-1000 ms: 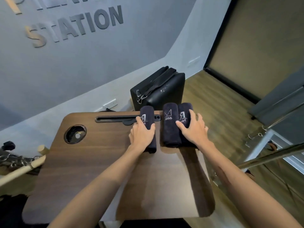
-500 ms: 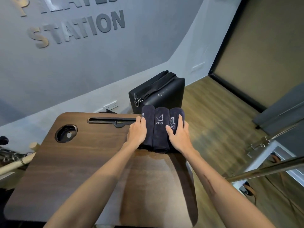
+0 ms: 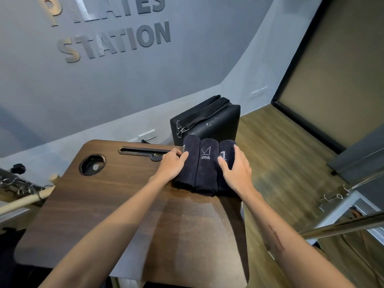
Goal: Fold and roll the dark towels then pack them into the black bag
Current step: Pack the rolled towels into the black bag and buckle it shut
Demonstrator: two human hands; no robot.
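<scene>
Your left hand (image 3: pixel 172 166) lies with its fingers gently curved against the outer side of the left dark navy terry towel roll (image 3: pixel 188 163), thumb on top near the white logo. Your right hand (image 3: pixel 235 173) is spread wide, its fingers draped over the top of the right dark navy towel roll (image 3: pixel 225 151), thumb toward the middle roll. Neither hand closes round anything; both press inward.

This opposed pressure keeps the left roll, the middle navy roll with the white crown logo (image 3: pixel 206 168) and the right roll touching side by side, which likely prevents them from unrolling and forms one bundle to lift.

The bundle sits at the far right corner of the dark walnut-grain wooden tabletop (image 3: pixel 99 204), just in front of the black rectangular leather-look bag with strap and metal clips (image 3: pixel 216 123). The bag stands beyond the table edge; you cannot tell from this view whether its top is open.

Rolling appears complete; packing is not yet begun.
</scene>
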